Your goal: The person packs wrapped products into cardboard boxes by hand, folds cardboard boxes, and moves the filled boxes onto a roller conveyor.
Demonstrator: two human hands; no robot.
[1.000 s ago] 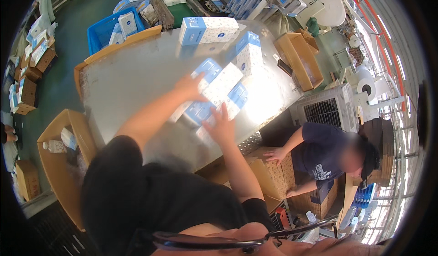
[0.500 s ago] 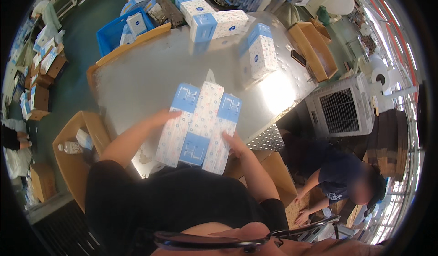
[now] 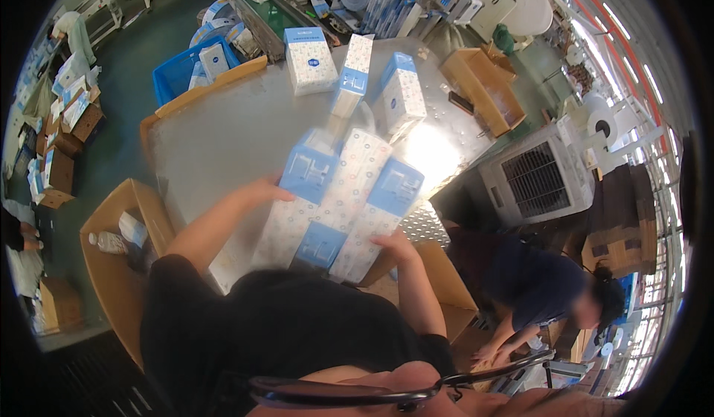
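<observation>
Three tissue packs, white with small dots and blue ends, are pressed side by side between my hands above the metal table [image 3: 216, 145]. The middle tissue pack [image 3: 355, 175] is set the opposite way round, its blue end towards me. My left hand [image 3: 269, 191] is closed on the outer side of the left tissue pack [image 3: 286, 227], thumb on top. On the outer side of the right tissue pack [image 3: 375, 227] my right hand [image 3: 396, 244] grips, thumb also on top. The undersides of the packs are hidden.
Three more packs stand at the table's far side, among them a wide pack [image 3: 311, 63]. An open carton [image 3: 439, 276] stands by my right arm, another carton [image 3: 111, 268] at my left. A co-worker [image 3: 520, 283] bends over at the right. Behind the table runs a green conveyor [image 3: 279, 19].
The three held packs have moved up and right, tilting. One pack at the table's far side has turned from lying crosswise to pointing towards me. The co-worker's hands have come closer together.
</observation>
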